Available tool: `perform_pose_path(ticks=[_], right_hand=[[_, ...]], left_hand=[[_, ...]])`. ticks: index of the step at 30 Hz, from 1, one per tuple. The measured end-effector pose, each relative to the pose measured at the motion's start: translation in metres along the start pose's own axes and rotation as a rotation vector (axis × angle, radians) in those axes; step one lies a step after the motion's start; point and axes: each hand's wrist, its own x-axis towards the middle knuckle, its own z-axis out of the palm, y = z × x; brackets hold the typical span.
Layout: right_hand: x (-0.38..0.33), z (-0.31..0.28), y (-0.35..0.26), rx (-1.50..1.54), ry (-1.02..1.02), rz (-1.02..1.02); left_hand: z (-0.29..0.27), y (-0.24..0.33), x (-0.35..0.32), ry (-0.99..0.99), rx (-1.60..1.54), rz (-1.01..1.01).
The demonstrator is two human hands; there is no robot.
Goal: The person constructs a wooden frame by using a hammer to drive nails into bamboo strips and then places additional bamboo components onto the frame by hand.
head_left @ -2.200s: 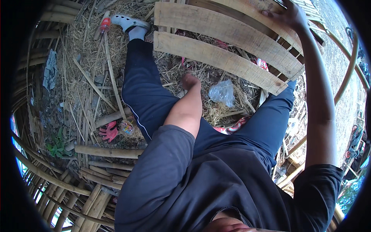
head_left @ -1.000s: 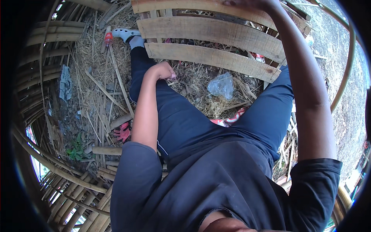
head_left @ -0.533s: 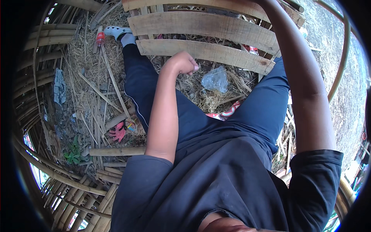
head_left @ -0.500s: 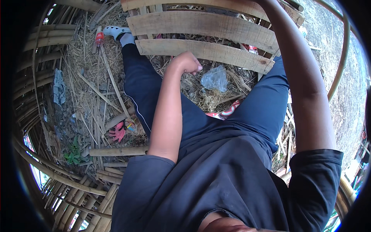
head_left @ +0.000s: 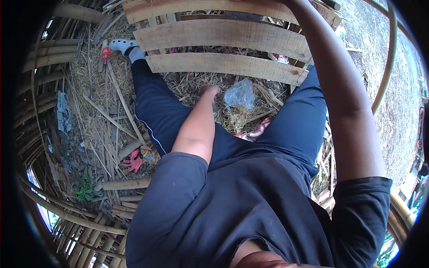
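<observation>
- My left hand (head_left: 209,90) reaches down between my legs into the straw (head_left: 196,85); its fingers are tucked under, so I cannot tell if it is open or holds something.
- Just to the right of this hand lies a crumpled clear plastic bag (head_left: 240,94) on the straw, near but not touching. What is inside the bag I cannot see.
- My right arm goes up to the top slat of the wooden pallet (head_left: 223,33); the right hand itself is cut off at the top edge of the picture, so its state is not visible.
- The slats have their long axis from left to right, a little curved by the lens, and they stand across my legs.
- The free room for my left hand is narrow: the lowest slat (head_left: 223,66) is in front, and my dark trousers are on both sides.
- At my left foot, a small bottle with red cap (head_left: 105,52) lies on the straw.
</observation>
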Motion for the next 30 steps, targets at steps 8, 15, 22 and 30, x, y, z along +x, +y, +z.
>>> perform_pose_path(ticks=[8,15,22,30], right_hand=[[0.009,-0.004,-0.013,0.045,0.059,-0.055],[0.006,0.000,-0.010,0.042,0.060,-0.068],[0.003,0.001,-0.008,0.082,0.095,-0.072],[-0.005,0.006,-0.016,0.076,0.230,-0.159]], left_hand=[[0.049,0.007,0.003,0.017,-0.022,0.082],[0.078,0.016,-0.045,-0.461,0.730,0.724],[0.004,0.004,-0.022,-0.101,0.874,0.358],[-0.025,-0.009,-0.022,-0.243,0.967,0.223]])
